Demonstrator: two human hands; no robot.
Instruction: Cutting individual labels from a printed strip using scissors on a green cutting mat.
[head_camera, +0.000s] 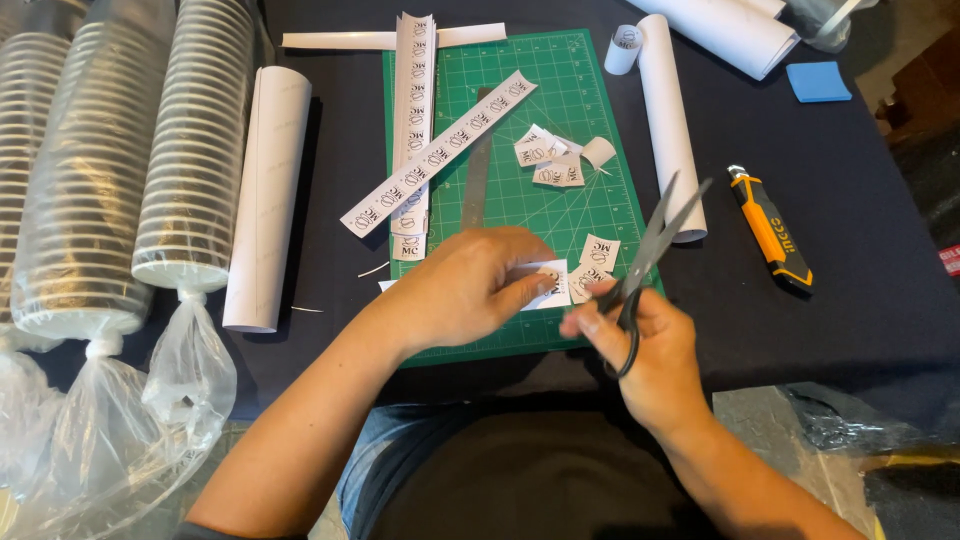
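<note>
White label strips (425, 160) on green mat (590, 215)

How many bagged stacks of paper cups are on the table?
3, all at the left edge: one stack cut off by the frame, a middle stack, and a third stack beside a white paper roll. More may lie out of view.

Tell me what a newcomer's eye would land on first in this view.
First the open scissors in the right hand, blades raised over the green cutting mat, while the left hand pinches a small printed label. Next, the bagged stacks of paper cups along the left edge, and the orange utility knife on the dark table at right.
</note>
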